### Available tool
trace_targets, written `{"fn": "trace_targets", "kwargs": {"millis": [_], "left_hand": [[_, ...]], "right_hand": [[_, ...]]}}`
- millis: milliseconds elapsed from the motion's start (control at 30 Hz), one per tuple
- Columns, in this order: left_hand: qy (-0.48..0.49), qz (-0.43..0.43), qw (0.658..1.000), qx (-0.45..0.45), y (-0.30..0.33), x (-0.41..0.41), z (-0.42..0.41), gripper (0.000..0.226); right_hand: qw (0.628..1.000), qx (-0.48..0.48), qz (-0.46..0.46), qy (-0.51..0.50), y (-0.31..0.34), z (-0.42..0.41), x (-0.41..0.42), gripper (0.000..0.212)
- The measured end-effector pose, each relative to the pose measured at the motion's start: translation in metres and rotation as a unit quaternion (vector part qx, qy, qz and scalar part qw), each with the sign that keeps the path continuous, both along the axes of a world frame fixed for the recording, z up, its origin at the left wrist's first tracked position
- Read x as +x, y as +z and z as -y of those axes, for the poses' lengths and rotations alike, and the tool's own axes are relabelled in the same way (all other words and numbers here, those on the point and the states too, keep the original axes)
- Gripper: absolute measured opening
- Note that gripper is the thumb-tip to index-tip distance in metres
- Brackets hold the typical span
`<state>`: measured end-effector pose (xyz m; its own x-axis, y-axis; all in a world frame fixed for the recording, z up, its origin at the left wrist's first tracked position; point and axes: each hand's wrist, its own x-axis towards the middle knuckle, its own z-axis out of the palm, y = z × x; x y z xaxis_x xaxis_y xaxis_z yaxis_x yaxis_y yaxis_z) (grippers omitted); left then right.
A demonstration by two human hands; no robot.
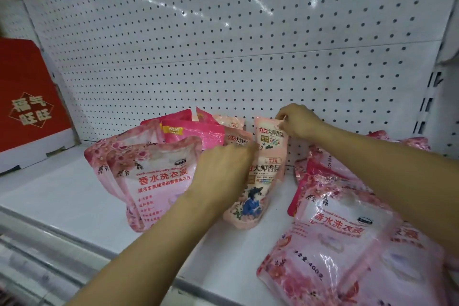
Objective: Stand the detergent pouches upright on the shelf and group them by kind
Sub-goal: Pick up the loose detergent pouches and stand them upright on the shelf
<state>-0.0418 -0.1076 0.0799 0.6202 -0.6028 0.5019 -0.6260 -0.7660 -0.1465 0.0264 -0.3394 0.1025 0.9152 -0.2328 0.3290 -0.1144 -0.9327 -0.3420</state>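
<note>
Right hand (299, 120) pinches top of peach pouch (269, 146) at shelf (62, 189) centre, far side; left hand (223, 169) grips nearer peach pouch (250, 196). Keep bases flat, lean on back panel.

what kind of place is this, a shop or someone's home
Most likely a shop aisle: a white pegboard back panel behind a metal shelf, many identical detergent pouches with price stickers, and a red display carton alongside.

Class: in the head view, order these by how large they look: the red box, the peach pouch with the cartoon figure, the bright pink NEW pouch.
1. red box
2. peach pouch
3. bright pink NEW pouch, partly hidden, so its rank is unsure.
</note>
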Motion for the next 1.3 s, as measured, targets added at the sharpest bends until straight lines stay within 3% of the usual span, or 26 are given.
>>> {"fn": "trace_targets", "kwargs": {"millis": [100, 200, 333, 467, 667, 800, 867, 933, 1033, 1133, 1233, 1300], "left_hand": [[0.005, 0.072, 0.997, 0.026, 0.012, 0.012, 0.019, 0.017], [-0.002, 0.119, 0.993, 0.014, 0.021, 0.026, 0.038, 0.019], [-0.027, 0.055, 0.998, 0.008, 0.034, 0.052, 0.061, 0.018], [0.017, 0.039, 0.996, 0.074, 0.036, 0.078, 0.078, 0.022], [0.021, 0.011, 0.999, 0.038, 0.021, 0.089, 0.085, 0.023], [0.011, -0.013, 0.999, 0.03, 0.016, 0.086, 0.077, 0.042], [-0.043, 0.015, 0.999, -0.024, 0.016, 0.069, 0.071, 0.055], [-0.14, 0.02, 0.984, -0.111, 0.013, 0.037, 0.066, 0.051], [-0.197, -0.127, 0.966, -0.11, -0.002, -0.019, 0.064, 0.043], [-0.187, -0.272, 0.941, -0.072, -0.027, -0.042, 0.067, 0.057], [-0.18, -0.338, 0.908, -0.169, -0.033, -0.048, 0.06, 0.08], [-0.178, -0.362, 0.877, -0.261, -0.025, -0.05, 0.054, 0.091]], "right_hand": [[1.0, 0.007, 0.007, 0.001, 0.003, 0.004, -0.013, 0.041], [0.998, 0.037, 0.046, -0.008, 0.007, 0.012, -0.034, 0.041], [0.99, 0.115, 0.082, 0.013, 0.018, 0.018, -0.07, 0.023], [0.984, 0.167, 0.047, 0.045, 0.022, 0.02, -0.107, 0.016], [0.984, 0.048, -0.135, 0.109, 0.012, 0.022, -0.15, 0.035], [0.983, -0.024, -0.166, 0.078, 0.003, 0.023, -0.174, 0.041], [0.984, -0.032, -0.162, 0.066, -0.001, 0.024, -0.181, 0.037], [0.987, -0.026, -0.15, 0.043, -0.007, 0.022, -0.185, 0.03], [0.98, -0.085, -0.179, -0.017, -0.024, 0.018, -0.182, 0.032], [0.977, -0.076, -0.195, -0.033, -0.035, 0.015, -0.174, 0.03], [0.992, -0.013, -0.123, 0.009, -0.025, 0.011, -0.175, 0.027], [0.996, -0.043, -0.066, 0.034, -0.016, 0.004, -0.18, 0.022]]}}
